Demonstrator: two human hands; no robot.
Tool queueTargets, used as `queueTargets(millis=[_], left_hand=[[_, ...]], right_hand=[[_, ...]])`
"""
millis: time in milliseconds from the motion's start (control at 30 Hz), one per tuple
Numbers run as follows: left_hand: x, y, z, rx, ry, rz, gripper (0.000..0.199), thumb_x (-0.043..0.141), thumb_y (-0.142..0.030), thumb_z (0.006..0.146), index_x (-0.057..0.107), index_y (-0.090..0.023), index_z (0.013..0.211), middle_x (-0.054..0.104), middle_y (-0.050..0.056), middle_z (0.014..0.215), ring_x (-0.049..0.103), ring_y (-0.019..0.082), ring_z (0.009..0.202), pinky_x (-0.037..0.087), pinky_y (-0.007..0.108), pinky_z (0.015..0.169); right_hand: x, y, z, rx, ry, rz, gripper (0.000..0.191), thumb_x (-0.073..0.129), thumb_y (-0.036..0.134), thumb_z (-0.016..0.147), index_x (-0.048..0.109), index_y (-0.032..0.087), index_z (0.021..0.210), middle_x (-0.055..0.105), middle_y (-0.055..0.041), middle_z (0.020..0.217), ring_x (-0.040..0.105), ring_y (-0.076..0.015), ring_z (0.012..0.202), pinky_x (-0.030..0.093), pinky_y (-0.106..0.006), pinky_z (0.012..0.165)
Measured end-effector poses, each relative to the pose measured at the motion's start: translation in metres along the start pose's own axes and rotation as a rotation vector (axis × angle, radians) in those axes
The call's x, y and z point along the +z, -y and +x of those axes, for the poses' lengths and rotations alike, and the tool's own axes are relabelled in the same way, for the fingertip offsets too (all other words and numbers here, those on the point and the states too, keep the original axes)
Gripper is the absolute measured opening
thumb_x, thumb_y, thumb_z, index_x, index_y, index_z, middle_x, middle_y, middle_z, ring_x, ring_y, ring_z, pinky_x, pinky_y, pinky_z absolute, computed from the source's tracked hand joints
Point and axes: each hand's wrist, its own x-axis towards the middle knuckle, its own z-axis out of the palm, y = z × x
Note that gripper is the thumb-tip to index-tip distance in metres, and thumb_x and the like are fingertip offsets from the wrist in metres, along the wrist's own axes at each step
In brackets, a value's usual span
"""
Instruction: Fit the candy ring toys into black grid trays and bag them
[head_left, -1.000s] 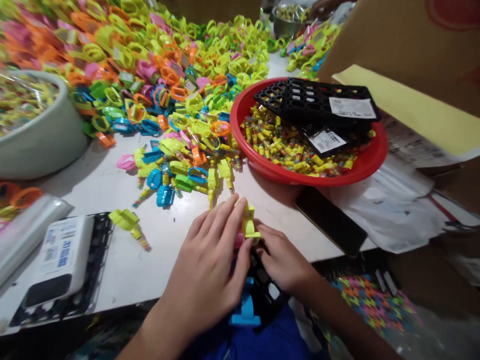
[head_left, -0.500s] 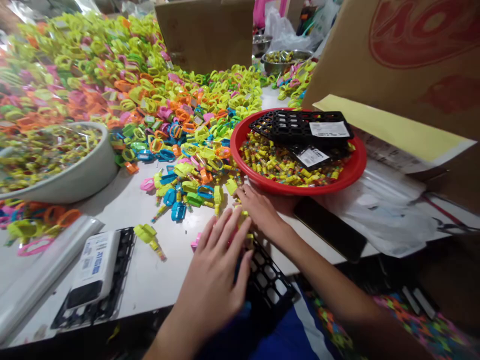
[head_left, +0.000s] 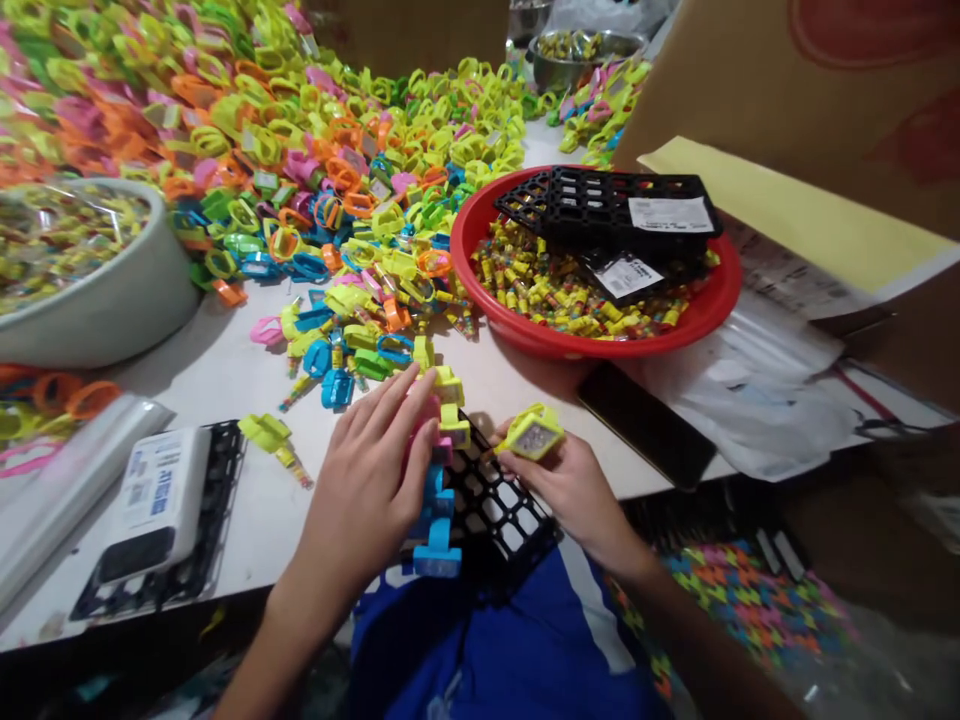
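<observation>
My right hand (head_left: 566,480) pinches a yellow toy watch (head_left: 534,432) with a grey square face, just above a black grid tray (head_left: 499,500). The tray rests at the table's front edge, partly over my lap. Along its left side stands a row of toy watches: yellow, pink, and blue ones (head_left: 437,550) nearest me. My left hand (head_left: 386,450) lies over this row with its fingers stretched out, covering part of it. Beyond my left fingertips spreads a loose heap of coloured toy watches (head_left: 360,320), some with candy-filled tubes attached.
A red basin (head_left: 487,310) of small yellow-wrapped tubes holds more black trays. A dark phone (head_left: 645,425) lies before it. At left are a grey tub (head_left: 112,320), a plastic roll (head_left: 75,490), a white labelled pack (head_left: 157,500) and one yellow watch (head_left: 266,435). Cardboard (head_left: 750,90) stands right.
My right hand has come back from the heap near the red basin and now holds a yellow toy watch over the tray. The head view has tilted down, showing more of the row.
</observation>
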Motion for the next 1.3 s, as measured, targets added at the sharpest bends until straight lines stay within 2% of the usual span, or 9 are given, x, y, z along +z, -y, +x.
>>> queueTargets(millis=[133,267,367,500,633,733,933,1133,1300], left_hand=[[0.004,-0.004,0.002,-0.082,-0.029,0.018,0.053,0.036,-0.04,0.117,0.046,-0.019,0.165,0.058,0.006,0.166,0.053,0.026,0.153,0.044,0.05,0.127],[0.007,-0.005,0.002,-0.077,-0.035,0.036,0.054,0.035,-0.038,0.117,0.044,-0.018,0.166,0.056,0.006,0.167,0.052,0.027,0.153,0.043,0.05,0.126],[0.006,-0.005,0.0,-0.059,-0.036,0.037,0.055,0.036,-0.04,0.117,0.041,-0.019,0.168,0.054,0.007,0.169,0.051,0.026,0.154,0.042,0.049,0.126],[0.001,-0.007,-0.006,-0.018,-0.039,0.014,0.056,0.042,-0.041,0.116,0.04,-0.019,0.168,0.045,0.01,0.175,0.041,0.025,0.162,0.034,0.046,0.133],[0.001,-0.011,-0.013,0.05,-0.033,0.04,0.055,0.045,-0.029,0.115,0.038,-0.017,0.168,0.043,0.011,0.176,0.033,0.024,0.166,0.023,0.045,0.138],[0.002,-0.011,-0.015,0.07,-0.029,0.054,0.057,0.044,-0.022,0.113,0.037,-0.016,0.169,0.042,0.011,0.176,0.032,0.024,0.166,0.02,0.045,0.139],[0.002,-0.011,-0.013,0.103,-0.017,0.072,0.058,0.045,-0.017,0.111,0.04,-0.009,0.167,0.042,0.017,0.175,0.032,0.027,0.165,0.019,0.044,0.138],[-0.001,-0.01,-0.015,0.104,0.019,0.088,0.057,0.046,-0.02,0.112,0.041,-0.02,0.169,0.035,0.014,0.178,0.032,0.03,0.166,0.023,0.049,0.136],[0.0,-0.008,-0.016,0.12,0.017,0.104,0.056,0.047,-0.021,0.112,0.043,-0.021,0.168,0.035,0.015,0.178,0.03,0.031,0.166,0.023,0.049,0.136]], right_hand=[[0.013,-0.003,-0.006,-0.04,0.09,-0.025,0.03,0.079,0.048,0.096,0.078,0.02,0.106,0.082,-0.0082,0.101,0.079,-0.0243,0.089,0.064,-0.037,0.09],[0.015,-0.012,-0.004,-0.076,0.118,-0.266,0.02,0.074,0.039,0.098,0.081,0.025,0.111,0.083,-0.0088,0.111,0.079,-0.0287,0.104,0.062,-0.042,0.096],[0.013,-0.016,-0.004,-0.057,0.115,-0.441,0.015,0.072,0.029,0.096,0.08,0.026,0.109,0.083,-0.0075,0.112,0.078,-0.0282,0.104,0.063,-0.041,0.096],[0.012,-0.015,-0.007,-0.079,0.153,-0.58,0.026,0.063,0.016,0.094,0.077,0.025,0.115,0.081,-0.0088,0.12,0.077,-0.0267,0.107,0.062,-0.039,0.098],[0.017,-0.009,-0.008,-0.162,0.228,-0.68,0.034,0.056,0.009,0.093,0.072,0.024,0.12,0.079,-0.0095,0.121,0.076,-0.0255,0.109,0.062,-0.038,0.1],[0.02,-0.007,-0.008,-0.195,0.274,-0.738,0.039,0.054,0.005,0.09,0.068,0.024,0.121,0.078,-0.0093,0.118,0.075,-0.0247,0.107,0.062,-0.038,0.1],[0.025,-0.006,-0.006,-0.229,0.317,-0.838,0.038,0.053,0.008,0.091,0.063,0.02,0.126,0.075,-0.0132,0.116,0.073,-0.0271,0.108,0.062,-0.041,0.101],[0.028,-0.004,-0.005,-0.273,0.349,-0.943,0.045,0.046,0.009,0.092,0.06,0.011,0.134,0.073,-0.0202,0.121,0.072,-0.032,0.116,0.062,-0.049,0.104],[0.021,-0.001,-0.002,-0.198,0.325,-0.948,0.042,0.051,0.01,0.093,0.064,0.015,0.133,0.077,-0.0178,0.12,0.075,-0.0311,0.113,0.062,-0.046,0.103]])
